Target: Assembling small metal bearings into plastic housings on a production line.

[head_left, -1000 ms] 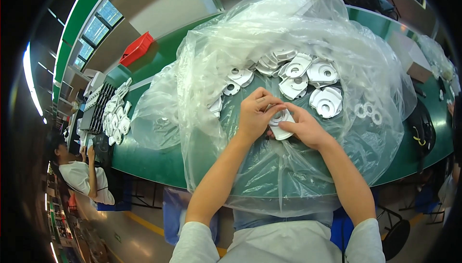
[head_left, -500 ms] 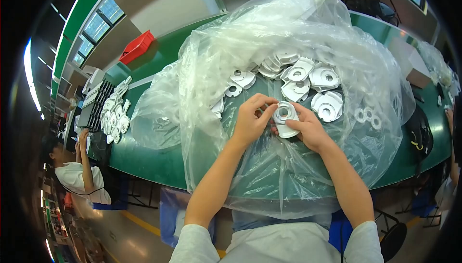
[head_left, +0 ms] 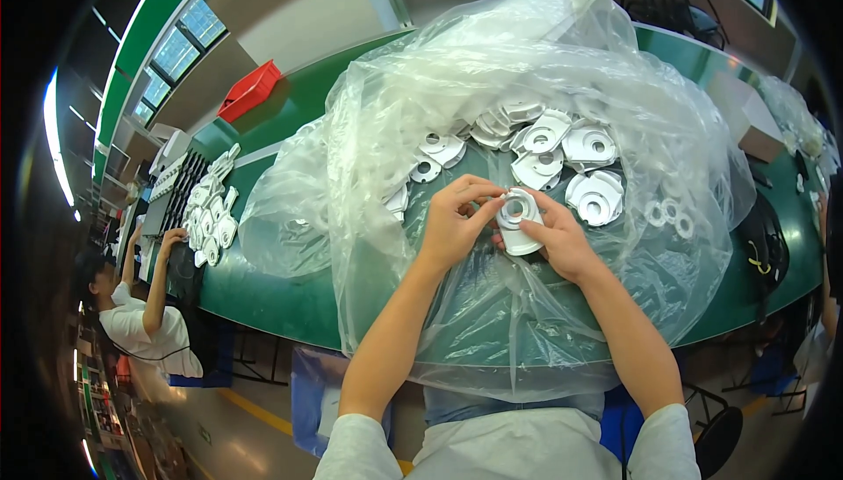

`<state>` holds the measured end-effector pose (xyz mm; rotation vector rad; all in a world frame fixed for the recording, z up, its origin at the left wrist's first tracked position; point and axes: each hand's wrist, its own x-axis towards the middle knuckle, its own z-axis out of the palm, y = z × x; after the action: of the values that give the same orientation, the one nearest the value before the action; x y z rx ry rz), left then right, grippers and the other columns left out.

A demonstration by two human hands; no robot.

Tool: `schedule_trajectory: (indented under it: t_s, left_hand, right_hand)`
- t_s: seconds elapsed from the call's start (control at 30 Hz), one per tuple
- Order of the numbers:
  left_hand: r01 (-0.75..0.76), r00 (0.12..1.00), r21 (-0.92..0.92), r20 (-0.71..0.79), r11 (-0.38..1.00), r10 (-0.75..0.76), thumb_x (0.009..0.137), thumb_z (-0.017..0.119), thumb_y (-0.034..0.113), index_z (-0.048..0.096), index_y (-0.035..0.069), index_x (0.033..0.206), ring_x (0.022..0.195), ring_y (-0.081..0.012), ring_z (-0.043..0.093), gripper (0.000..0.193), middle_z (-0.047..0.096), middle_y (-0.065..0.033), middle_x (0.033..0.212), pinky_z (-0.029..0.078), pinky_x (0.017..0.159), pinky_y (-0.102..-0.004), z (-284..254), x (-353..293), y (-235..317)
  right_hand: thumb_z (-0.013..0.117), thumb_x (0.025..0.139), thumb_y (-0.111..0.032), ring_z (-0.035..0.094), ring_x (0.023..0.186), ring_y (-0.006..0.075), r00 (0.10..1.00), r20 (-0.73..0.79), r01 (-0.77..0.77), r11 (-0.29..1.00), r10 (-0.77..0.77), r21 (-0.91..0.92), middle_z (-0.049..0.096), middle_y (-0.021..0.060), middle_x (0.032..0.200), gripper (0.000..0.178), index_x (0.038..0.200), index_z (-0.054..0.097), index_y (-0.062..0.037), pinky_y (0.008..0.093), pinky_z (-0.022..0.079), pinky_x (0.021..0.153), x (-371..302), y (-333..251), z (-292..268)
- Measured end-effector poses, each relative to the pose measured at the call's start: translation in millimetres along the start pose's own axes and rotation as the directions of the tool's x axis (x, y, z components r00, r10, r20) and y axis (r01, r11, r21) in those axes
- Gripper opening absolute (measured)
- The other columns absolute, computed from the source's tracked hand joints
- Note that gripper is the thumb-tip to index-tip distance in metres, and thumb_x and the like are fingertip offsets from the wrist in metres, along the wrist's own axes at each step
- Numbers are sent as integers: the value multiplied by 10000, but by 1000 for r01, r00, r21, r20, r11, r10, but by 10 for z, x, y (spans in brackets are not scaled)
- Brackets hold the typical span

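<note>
A white plastic part [head_left: 523, 238] with a round hole and raised ring at one end is held over the clear plastic sheet in front of me. My right hand [head_left: 562, 238] grips it from the right, thumb on its face and fingers behind. At the ring's left rim, the thumb and index finger of my left hand [head_left: 457, 221] press together. Both hands are closed. Just beyond them a heap of similar white parts [head_left: 544, 133] lies within the sheet, and one single part [head_left: 595, 199] rests right of my hands.
The large crumpled clear plastic sheet [head_left: 386, 129] covers much of the green table [head_left: 272, 291]. Several white rings [head_left: 670, 211] show through it on the right. A red bin [head_left: 250, 91] stands far left. At the left, a co-worker [head_left: 145, 322] reaches toward more white parts [head_left: 211, 208]. A white box [head_left: 746, 115] sits right.
The held part has tilted slightly, while my hands stay nearly in place. The co-worker's hands at the left have moved apart, one reaching toward the white parts.
</note>
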<state>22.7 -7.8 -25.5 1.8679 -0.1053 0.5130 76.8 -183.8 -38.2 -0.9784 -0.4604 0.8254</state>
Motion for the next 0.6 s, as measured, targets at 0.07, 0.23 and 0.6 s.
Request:
schedule_trajectory:
  t_s: [0.07, 0.23, 0.6]
  left_hand:
    - [2, 1000, 7, 1, 1000, -2, 795, 657, 33, 696, 33, 941, 603, -44, 517, 151, 606, -28, 864, 355, 476, -176, 7, -3, 0]
    - [87, 996, -108, -27, 990, -90, 803, 657, 50, 685, 5, 938, 671, -73, 572, 145, 615, -37, 861, 421, 540, -196, 43, -9, 50]
    - [282, 958, -150, 92, 947, -271, 846, 627, 102, 666, -36, 936, 652, -86, 575, 169, 643, -42, 763, 455, 591, -225, -4, -25, 101]
  right_hand:
    - [451, 888, 27, 649, 928, 272, 1000, -11, 23, 999, -24, -27, 591, 180, 1110, 470, 1342, 335, 0, 364, 529, 836, -5, 10, 3]
    - [460, 885, 36, 644, 943, 269, 999, 10, 41, 997, -40, -72, 585, 172, 1125, 500, 1361, 312, 0, 364, 526, 845, -12, -7, 10]
    - [465, 908, -50, 646, 905, 231, 998, 34, 49, 995, -46, -82, 590, 137, 1093, 412, 1306, 364, -22, 330, 531, 790, -22, -17, 22]
